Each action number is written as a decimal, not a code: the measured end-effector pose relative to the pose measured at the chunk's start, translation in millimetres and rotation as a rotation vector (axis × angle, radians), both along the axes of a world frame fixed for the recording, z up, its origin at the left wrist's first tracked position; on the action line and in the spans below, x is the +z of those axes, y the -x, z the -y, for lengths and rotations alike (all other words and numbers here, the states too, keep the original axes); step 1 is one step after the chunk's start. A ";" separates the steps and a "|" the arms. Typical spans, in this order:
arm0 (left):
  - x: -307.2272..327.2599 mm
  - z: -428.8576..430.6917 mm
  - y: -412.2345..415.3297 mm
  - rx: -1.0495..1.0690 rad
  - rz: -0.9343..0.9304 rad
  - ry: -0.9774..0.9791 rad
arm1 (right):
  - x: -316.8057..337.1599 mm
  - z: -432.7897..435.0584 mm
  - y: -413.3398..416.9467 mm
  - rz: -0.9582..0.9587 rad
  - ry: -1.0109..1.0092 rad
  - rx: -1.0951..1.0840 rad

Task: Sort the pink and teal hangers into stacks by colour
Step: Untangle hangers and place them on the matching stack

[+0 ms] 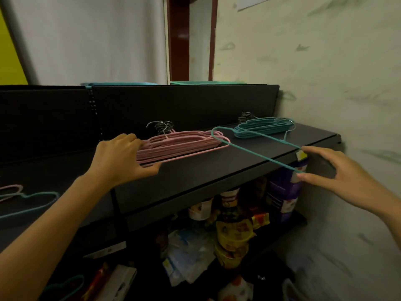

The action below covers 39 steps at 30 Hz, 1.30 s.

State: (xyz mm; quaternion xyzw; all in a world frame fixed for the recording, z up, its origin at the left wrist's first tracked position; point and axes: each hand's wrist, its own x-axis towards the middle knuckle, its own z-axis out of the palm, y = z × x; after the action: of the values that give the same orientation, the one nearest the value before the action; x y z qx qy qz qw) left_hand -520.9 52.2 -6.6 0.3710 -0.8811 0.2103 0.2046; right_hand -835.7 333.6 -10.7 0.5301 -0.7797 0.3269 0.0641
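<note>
A stack of pink hangers point(180, 145) lies on the black shelf point(217, 170), metal hooks toward the back panel. My left hand point(121, 157) grips the stack's left end. Further right on the shelf sits a stack of teal hangers point(263, 127). A single teal hanger point(256, 148) slants in the air over the shelf's front edge, its far end above the pink stack. My right hand point(325, 168) holds the hanger's near end between thumb and fingers.
At the far left of the shelf lie a loose pink hanger point(10, 190) and a loose teal hanger point(32, 203). Another teal hanger point(67, 285) shows at the bottom left. Packaged goods point(234, 235) fill the lower shelves. A stained wall point(325, 72) bounds the right side.
</note>
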 end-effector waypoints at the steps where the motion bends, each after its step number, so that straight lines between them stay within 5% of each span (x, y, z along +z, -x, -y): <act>1: 0.3 4.7 9.4 0.012 -0.004 0.002 | -0.2 3.0 9.5 -0.004 -0.001 0.003; 27: 4.3 74.3 87.1 0.153 0.042 -0.114 | 5.9 145.8 170.7 0.069 -0.127 0.275; 39: 14.8 47.0 220.0 0.144 -0.062 -0.055 | 13.5 195.7 288.0 0.029 -0.154 0.457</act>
State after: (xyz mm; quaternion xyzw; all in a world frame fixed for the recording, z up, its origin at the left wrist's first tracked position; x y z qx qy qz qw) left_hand -740.9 5.2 8.2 0.4452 -0.8508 0.1887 0.2057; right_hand -1123.7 137.9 2.8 0.6913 -0.6629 0.2803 -0.0634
